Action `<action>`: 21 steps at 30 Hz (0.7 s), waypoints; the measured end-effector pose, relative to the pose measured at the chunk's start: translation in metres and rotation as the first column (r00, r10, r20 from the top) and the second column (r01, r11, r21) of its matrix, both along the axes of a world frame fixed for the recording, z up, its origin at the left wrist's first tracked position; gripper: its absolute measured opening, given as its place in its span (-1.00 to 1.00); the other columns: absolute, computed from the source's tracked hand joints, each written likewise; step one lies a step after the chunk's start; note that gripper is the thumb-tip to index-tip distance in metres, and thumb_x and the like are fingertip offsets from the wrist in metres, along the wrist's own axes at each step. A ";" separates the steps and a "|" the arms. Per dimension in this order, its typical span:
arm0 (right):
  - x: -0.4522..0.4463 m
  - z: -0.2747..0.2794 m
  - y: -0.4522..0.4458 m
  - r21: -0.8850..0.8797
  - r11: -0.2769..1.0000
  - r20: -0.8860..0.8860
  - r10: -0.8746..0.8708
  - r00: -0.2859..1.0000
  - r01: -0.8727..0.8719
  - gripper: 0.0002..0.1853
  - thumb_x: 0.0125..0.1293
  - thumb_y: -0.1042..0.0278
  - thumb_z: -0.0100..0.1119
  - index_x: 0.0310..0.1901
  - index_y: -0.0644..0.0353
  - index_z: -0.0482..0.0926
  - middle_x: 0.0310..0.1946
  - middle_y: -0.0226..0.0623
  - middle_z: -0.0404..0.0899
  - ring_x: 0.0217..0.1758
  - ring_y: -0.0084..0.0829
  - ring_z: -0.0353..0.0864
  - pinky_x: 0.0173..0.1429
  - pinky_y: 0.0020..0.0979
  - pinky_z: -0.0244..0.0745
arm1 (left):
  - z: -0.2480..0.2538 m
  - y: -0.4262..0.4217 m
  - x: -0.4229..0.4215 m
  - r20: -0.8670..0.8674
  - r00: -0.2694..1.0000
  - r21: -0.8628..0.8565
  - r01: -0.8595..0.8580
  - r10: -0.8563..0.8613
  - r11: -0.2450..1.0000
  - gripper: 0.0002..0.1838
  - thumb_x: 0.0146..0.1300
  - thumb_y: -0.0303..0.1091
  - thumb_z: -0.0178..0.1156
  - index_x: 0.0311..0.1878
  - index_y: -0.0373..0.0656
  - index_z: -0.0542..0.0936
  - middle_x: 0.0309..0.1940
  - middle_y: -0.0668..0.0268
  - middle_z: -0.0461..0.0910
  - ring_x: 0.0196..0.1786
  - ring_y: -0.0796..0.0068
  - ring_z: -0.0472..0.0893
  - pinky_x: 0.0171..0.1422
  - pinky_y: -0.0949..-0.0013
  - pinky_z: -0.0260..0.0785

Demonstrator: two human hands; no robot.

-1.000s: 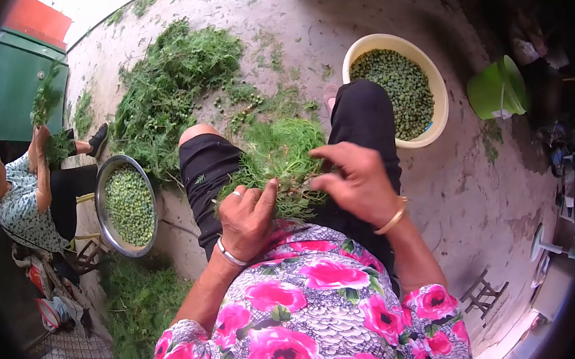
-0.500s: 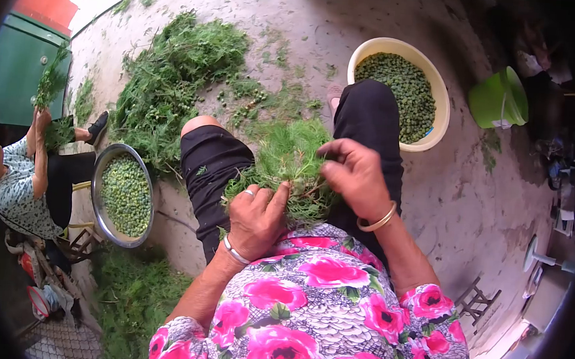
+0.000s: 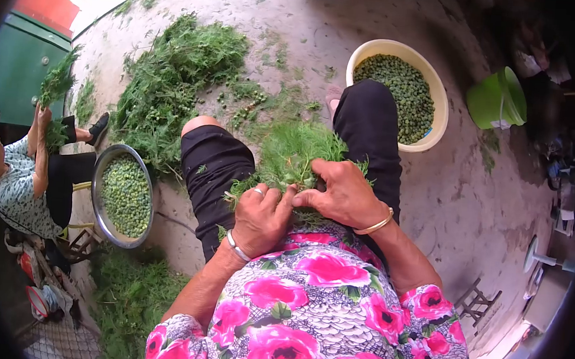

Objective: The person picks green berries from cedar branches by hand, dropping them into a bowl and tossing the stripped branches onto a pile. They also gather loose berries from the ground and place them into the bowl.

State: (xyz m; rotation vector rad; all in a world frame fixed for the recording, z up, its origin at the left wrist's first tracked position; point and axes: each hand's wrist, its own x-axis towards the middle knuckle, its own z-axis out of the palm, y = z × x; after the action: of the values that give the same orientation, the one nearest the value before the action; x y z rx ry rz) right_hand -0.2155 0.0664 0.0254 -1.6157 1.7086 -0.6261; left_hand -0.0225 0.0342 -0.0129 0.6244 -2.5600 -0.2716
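A feathery green evergreen sprig (image 3: 296, 147) lies across my lap, between my knees. My left hand (image 3: 258, 219) is closed around its stems, with the thumb at the near edge. Above and to the right, my right hand (image 3: 348, 196) pinches into the sprig, its thumb close to the left thumb. Small pale-green cones (image 3: 299, 180) show just beside the right fingertips. Exactly what lies between those fingertips is partly hidden.
A cream basin (image 3: 442, 110) of green cones stands past my right knee, near a green bucket (image 3: 496, 101). Cut branches (image 3: 167, 91) are heaped ahead. At left, a seated co-worker (image 3: 28, 175) holds a sprig near a metal basin (image 3: 96, 193) of cones.
My right hand has moved down and left, from the sprig's right edge in toward my left hand, and its fingers have closed on the sprig. The left hand keeps its grip.
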 end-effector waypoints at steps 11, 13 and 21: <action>0.001 -0.010 0.005 -0.120 0.976 0.062 0.188 0.980 -0.180 -0.71 0.01 0.33 0.31 -0.48 0.36 0.42 -0.56 0.06 0.48 -0.40 0.09 0.55 -0.33 -0.09 0.42 | -0.004 0.001 0.001 0.009 1.000 -0.006 -0.015 0.015 1.000 -0.56 -0.14 -0.46 0.20 -0.07 -0.27 0.57 -0.54 0.29 0.38 -0.49 0.32 0.41 -0.45 0.29 0.22; 0.002 -0.015 0.007 -0.209 0.965 0.074 0.178 0.981 -0.159 -0.74 0.00 0.38 0.31 -0.48 0.35 0.42 -0.58 0.03 0.45 -0.43 0.05 0.52 -0.37 -0.14 0.39 | -0.002 0.001 0.002 0.023 1.000 0.019 -0.011 0.011 1.000 -0.55 -0.17 -0.47 0.21 -0.08 -0.28 0.56 -0.54 0.27 0.39 -0.49 0.30 0.42 -0.45 0.27 0.24; 0.008 -0.033 0.013 -0.138 0.942 0.448 -0.217 0.867 0.307 -0.83 0.26 0.43 0.20 -0.34 0.41 0.56 -0.59 -0.39 0.55 -0.60 -0.70 0.46 -0.56 -0.56 0.33 | 0.000 0.000 -0.002 -0.061 0.995 0.017 -0.084 0.085 0.996 -0.48 -0.29 -0.58 0.19 -0.08 -0.32 0.55 -0.43 0.17 0.51 -0.48 0.25 0.46 -0.46 0.25 0.29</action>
State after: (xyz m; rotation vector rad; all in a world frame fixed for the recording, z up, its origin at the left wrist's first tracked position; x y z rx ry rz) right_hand -0.2077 0.0796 -0.0080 -1.2548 1.5753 -1.2334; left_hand -0.0245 0.0344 -0.0126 0.7165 -2.4674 -0.2767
